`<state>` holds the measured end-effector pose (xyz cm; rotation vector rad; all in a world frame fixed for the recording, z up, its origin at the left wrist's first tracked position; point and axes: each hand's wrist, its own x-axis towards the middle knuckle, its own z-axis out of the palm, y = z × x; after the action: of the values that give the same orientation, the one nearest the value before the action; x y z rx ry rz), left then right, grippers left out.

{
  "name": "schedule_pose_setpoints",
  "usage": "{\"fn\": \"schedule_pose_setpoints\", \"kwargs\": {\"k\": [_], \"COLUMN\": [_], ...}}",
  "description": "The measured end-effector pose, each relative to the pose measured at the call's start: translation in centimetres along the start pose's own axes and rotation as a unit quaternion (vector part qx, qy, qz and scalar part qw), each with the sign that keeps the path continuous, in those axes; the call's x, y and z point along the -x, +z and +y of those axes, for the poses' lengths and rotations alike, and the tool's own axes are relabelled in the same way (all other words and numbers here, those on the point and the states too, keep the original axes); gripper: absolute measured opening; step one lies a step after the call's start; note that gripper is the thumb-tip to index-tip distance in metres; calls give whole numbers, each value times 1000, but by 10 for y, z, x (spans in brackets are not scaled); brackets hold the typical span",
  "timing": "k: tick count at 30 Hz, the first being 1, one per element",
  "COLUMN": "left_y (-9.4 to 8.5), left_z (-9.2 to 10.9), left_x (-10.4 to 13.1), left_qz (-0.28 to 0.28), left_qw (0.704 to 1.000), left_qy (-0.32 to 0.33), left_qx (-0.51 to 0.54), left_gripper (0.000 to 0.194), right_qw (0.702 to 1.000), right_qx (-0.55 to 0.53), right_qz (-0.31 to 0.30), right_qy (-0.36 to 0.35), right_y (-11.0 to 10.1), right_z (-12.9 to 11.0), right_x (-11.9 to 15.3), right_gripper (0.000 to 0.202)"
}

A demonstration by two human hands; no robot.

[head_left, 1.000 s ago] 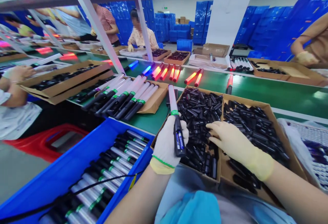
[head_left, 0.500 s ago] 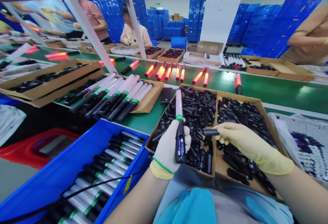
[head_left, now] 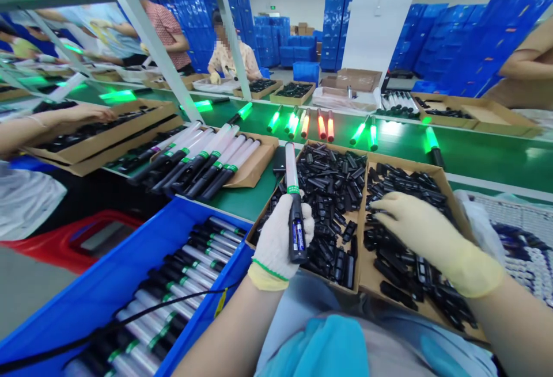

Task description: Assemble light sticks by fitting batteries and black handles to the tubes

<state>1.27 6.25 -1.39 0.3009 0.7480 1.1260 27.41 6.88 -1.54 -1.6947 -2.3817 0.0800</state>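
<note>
My left hand, in a white knit glove, is closed around the black handle of a light baton. The baton points up and away, with a clear tube and a green band. Its battery compartment faces me uncovered, showing blue batteries. My right hand, in a pale yellow glove, hovers over the right cardboard tray of black plastic parts. Its fingers are slightly bent and apart, and no part shows between them. More small black parts fill the left tray beside the baton.
A blue bin of batons stands at lower left, crossed by a black cable. Several batons lie on cardboard. Lit batons line the green conveyor. A co-worker's hand reaches over a left tray.
The black cover that was in my right fingers is gone from them, and that hand sits over the right tray. Most lit batons turned from red to green. A co-worker's arm came in at left.
</note>
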Motion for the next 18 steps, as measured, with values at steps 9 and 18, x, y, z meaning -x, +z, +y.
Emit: {"fn": "schedule_pose_setpoints", "kwargs": {"k": [9,18], "left_y": [-7,-6], "left_z": [1,1], "left_x": [7,2], "left_qz": [-20,-22], "left_qw": [1000,999], "left_qy": [1,-22], "left_qx": [9,17], "left_gripper": [26,24], "right_qw": [968,790], "right_qx": [-228,-590], "right_qz": [-52,-115], "right_qy": [-89,115], "right_y": [40,22], "right_z": [-54,-41], "right_x": [-56,-22], "right_gripper": [10,33]}}
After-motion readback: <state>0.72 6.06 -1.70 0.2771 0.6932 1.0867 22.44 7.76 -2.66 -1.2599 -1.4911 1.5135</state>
